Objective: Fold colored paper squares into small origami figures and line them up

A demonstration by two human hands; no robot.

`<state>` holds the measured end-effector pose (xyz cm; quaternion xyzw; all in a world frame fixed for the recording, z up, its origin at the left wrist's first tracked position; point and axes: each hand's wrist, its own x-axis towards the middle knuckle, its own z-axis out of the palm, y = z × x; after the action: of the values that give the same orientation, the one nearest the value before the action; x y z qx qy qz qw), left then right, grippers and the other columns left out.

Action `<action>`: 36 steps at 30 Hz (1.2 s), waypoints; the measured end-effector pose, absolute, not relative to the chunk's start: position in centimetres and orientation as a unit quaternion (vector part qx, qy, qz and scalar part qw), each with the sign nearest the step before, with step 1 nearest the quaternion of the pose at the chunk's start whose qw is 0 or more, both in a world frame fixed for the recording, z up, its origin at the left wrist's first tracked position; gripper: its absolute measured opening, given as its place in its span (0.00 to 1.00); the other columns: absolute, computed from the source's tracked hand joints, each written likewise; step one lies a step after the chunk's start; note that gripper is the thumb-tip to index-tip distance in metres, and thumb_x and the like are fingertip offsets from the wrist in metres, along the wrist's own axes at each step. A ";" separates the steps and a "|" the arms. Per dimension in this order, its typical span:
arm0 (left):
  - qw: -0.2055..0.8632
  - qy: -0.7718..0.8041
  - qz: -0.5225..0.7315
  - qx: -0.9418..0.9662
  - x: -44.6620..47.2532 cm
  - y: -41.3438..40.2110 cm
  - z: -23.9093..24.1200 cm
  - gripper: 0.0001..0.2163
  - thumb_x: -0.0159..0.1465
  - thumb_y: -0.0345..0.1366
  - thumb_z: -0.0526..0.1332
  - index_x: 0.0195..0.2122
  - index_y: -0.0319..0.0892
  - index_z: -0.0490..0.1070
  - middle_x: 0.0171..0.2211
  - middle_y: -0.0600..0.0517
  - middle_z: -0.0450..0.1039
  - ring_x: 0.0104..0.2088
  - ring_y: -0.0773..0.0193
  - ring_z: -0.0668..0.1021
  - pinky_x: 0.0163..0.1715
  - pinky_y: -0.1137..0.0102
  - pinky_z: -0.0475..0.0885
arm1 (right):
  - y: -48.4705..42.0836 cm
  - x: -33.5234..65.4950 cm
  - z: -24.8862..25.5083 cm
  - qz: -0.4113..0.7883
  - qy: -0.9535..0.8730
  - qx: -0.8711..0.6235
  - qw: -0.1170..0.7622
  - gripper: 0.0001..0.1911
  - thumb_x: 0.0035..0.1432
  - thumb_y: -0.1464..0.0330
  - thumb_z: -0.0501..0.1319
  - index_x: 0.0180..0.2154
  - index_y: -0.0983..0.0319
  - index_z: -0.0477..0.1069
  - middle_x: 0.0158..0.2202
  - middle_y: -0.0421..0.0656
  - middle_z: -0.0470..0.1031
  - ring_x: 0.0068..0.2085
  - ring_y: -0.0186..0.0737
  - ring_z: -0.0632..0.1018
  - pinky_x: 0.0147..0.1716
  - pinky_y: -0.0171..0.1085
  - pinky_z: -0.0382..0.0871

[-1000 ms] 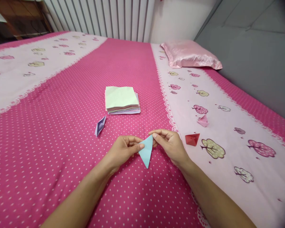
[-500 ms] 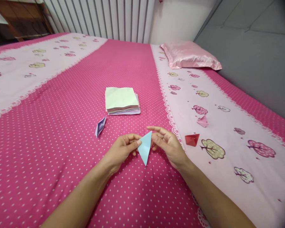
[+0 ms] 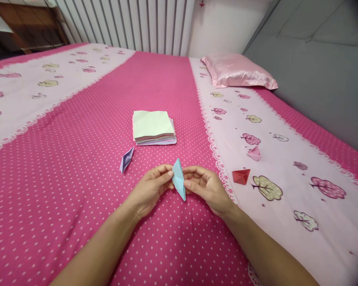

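Note:
Between my hands is a light blue folded paper boat (image 3: pixel 179 180), narrow and pointed at both ends. My left hand (image 3: pixel 156 184) pinches its left side between thumb and fingers. On the other side, the thumb and fingers of my right hand (image 3: pixel 207 186) close on its right edge. Parts of the fingers behind the paper are hidden. A purple paper boat (image 3: pixel 127 159) lies to the left of my left hand. Right of my right hand rest a red paper boat (image 3: pixel 241 176) and, slightly farther off, a pink paper boat (image 3: pixel 254 153).
A stack of coloured square paper (image 3: pixel 153 125), pale green on top, lies on the bed beyond my hands. The pink dotted bedsheet (image 3: pixel 86 198) has white printed bands. A pink satin pillow (image 3: pixel 238 70) sits at the back right, beside a grey padded panel (image 3: pixel 316 75).
The blue paper has turned from a flat, wide triangular face to a narrower boat shape. My right hand's fingers have closed on its right edge; the left keeps its pinch.

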<state>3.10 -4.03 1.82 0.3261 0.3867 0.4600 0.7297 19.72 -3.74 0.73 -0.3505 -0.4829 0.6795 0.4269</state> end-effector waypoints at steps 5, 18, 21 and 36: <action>0.750 0.375 0.458 0.295 3.2 -3.9 1.9 0.04 0.56 0.31 0.64 0.29 0.36 0.72 0.25 0.53 0.70 0.26 0.72 0.71 0.29 0.76 0.67 | -3.7 19.8 0.7 0.690 -0.476 -0.349 0.419 0.14 0.47 0.67 0.68 0.39 0.60 0.73 0.31 0.40 0.76 0.33 0.34 0.77 0.34 0.35 0.72; 0.758 0.381 0.449 0.281 3.0 -4.0 2.1 0.02 0.56 0.29 0.63 0.29 0.35 0.72 0.25 0.52 0.71 0.26 0.71 0.73 0.31 0.74 0.68 | -3.6 19.9 0.9 0.688 -0.483 -0.347 0.416 0.13 0.48 0.66 0.67 0.39 0.61 0.73 0.30 0.40 0.76 0.31 0.32 0.77 0.29 0.31 0.72; 0.758 0.386 0.442 0.283 3.0 -3.9 2.1 0.03 0.56 0.29 0.63 0.29 0.35 0.72 0.26 0.51 0.71 0.27 0.70 0.73 0.31 0.74 0.69 | -3.6 20.0 0.9 0.675 -0.498 -0.353 0.415 0.13 0.49 0.66 0.67 0.39 0.61 0.73 0.31 0.41 0.76 0.32 0.34 0.77 0.30 0.33 0.73; 0.753 0.400 0.443 0.278 3.1 -3.9 1.9 0.01 0.57 0.28 0.62 0.30 0.35 0.71 0.28 0.51 0.71 0.28 0.70 0.74 0.33 0.75 0.69 | -3.8 19.9 0.8 0.591 -0.586 -0.360 0.423 0.12 0.53 0.67 0.62 0.42 0.60 0.73 0.36 0.43 0.79 0.36 0.39 0.79 0.37 0.39 0.74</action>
<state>3.07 -3.87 1.87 0.2780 0.3998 0.4431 0.7527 19.90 -3.81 0.83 -0.3601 -0.5855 0.5906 0.4227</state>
